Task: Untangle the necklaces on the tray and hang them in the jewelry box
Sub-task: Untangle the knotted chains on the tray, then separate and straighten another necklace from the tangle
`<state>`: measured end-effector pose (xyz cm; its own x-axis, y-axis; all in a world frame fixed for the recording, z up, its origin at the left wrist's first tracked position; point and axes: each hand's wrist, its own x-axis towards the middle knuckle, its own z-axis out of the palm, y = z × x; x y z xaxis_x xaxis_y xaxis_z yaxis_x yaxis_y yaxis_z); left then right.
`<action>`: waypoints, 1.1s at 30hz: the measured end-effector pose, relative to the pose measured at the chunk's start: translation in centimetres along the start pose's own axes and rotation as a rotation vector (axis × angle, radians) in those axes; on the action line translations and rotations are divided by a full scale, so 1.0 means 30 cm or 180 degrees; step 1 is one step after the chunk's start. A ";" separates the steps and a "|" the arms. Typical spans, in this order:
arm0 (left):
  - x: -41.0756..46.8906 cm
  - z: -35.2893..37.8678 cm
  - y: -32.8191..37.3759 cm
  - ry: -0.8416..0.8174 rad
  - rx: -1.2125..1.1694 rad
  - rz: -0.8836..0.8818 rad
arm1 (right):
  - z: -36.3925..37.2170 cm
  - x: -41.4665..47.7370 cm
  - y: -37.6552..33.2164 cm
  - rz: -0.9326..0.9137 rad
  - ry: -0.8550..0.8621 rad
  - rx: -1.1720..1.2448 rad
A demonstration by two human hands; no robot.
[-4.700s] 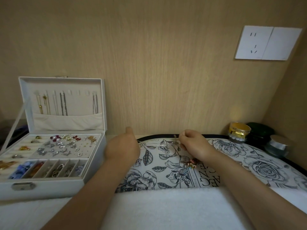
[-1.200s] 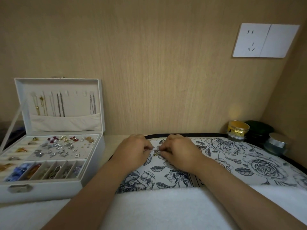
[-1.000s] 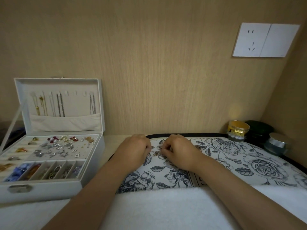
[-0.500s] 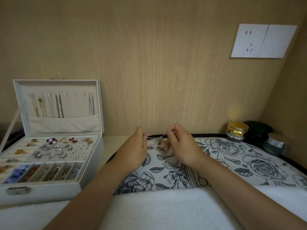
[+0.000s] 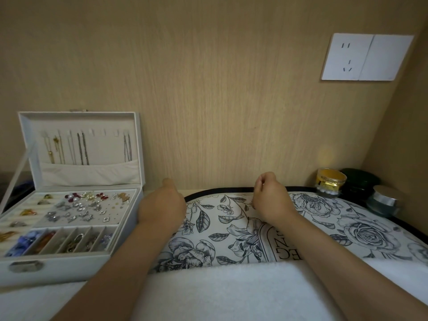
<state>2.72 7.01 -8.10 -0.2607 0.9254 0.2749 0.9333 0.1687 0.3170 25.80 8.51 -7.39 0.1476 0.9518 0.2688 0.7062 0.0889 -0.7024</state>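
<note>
Metal of the necklace in work cannot be made out: no chain shows against the print of the tray (image 5: 324,230), nor between the hands. Right hand (image 5: 271,200) hangs over the tray's far edge, curled, thumb and forefinger pressed together in a pinch. It is judged to hold one end of the necklace. Left hand (image 5: 162,203) is well apart from it, at the tray's left edge just beside the box (image 5: 69,273). Its back faces the camera, and whether it holds anything cannot be told. The box lid stands open, with hung chains (image 5: 83,147) and free hooks (image 5: 104,132) between them.

Risks, as judged:
- With the hands this wide apart, a taut chain may tighten a knot or snap.
- A slipped pinch would drop the chain onto the busy print, where it is hard to find.
- Carried left, a trailing end may snag the earrings (image 5: 81,207) in the box.
</note>
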 end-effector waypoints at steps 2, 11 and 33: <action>0.001 -0.007 -0.003 -0.0054 0.0108 0.0005 | -0.015 0.004 0.008 0.0070 0.0042 -0.0149; -0.029 -0.017 0.057 -0.0307 -0.1276 0.1393 | -0.012 -0.025 -0.015 -0.1177 -0.0419 -0.1478; 0.007 -0.168 0.029 -0.0568 -0.2360 0.0948 | -0.053 -0.072 -0.146 -0.0249 -0.1739 0.2796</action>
<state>2.24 5.62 -3.19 0.0739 0.9467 0.3135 0.5351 -0.3029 0.7886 23.48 5.61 -3.84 -0.3660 0.9180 0.1528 -0.0858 0.1302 -0.9878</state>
